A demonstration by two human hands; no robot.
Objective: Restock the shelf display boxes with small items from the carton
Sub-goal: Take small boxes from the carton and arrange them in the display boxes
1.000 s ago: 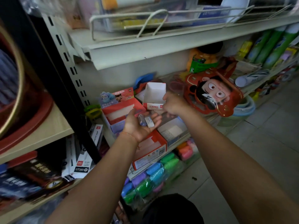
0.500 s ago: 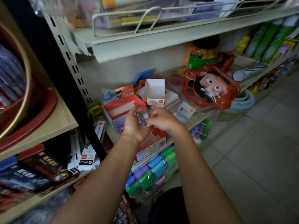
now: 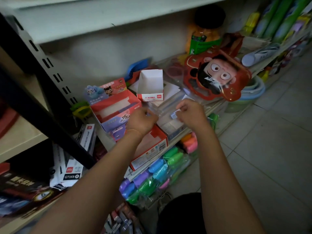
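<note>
both hands have come apart since a moment ago, when they were pressed together over the little items. now the left hand [image 3: 142, 119] and the right hand [image 3: 190, 114] sit side by side in front of the white box [image 3: 150, 85], with a gap between them.

the right hand's fingers are pinched narrow on 1 small item [image 3: 173, 114] with a blue and white end. it pokes out toward the left hand. the left hand is curled shut, and something small and pale shows at its fingertips, but it is too blurry to tell what it is.

the white box stands open and looks empty, behind the hands. the red box [image 3: 118, 105] with cartoon pictures is left of the white box and has an open top too. another red box [image 3: 150, 146] lies closer, below the left wrist. i cannot see the carton here.

i think the person is pulling the items apart, or taking off a wrapper, before putting them in a box.

what could go wrong? the item is tiny and held only by the fingertips. a quick pull could make it slip and drop down between the boxes or onto the floor [image 3: 270, 149]. it could also land in the wrong box, since 3 open boxes sit so near each other.
</note>
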